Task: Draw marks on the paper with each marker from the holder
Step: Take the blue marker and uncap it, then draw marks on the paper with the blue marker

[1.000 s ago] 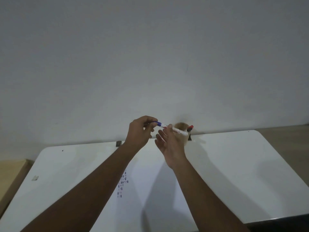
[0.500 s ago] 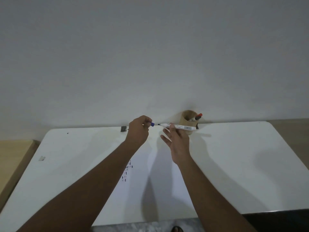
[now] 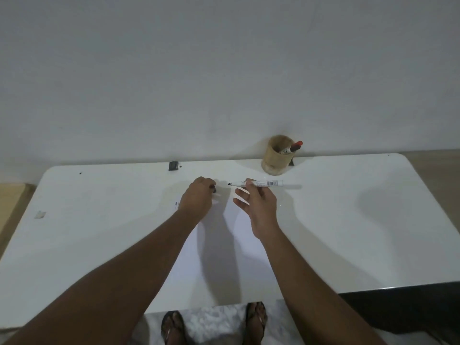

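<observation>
Separating further, the cap (image 3: 213,188) and the uncapped marker (image 3: 256,183) now sit wider apart than before.
Left hand (image 3: 198,199) pinches the cap; right hand (image 3: 258,205) pinches the marker, other fingers spread, over the paper (image 3: 224,245).

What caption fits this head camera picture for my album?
Right hand holds an uncapped marker above the paper while left hand grips its cap.

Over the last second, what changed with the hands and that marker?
The left hand pulled the cap off and drew left, away from the marker. The right hand kept the marker, tip now bare, and both hands dropped toward the paper. The holder and its red marker stayed put.
</observation>
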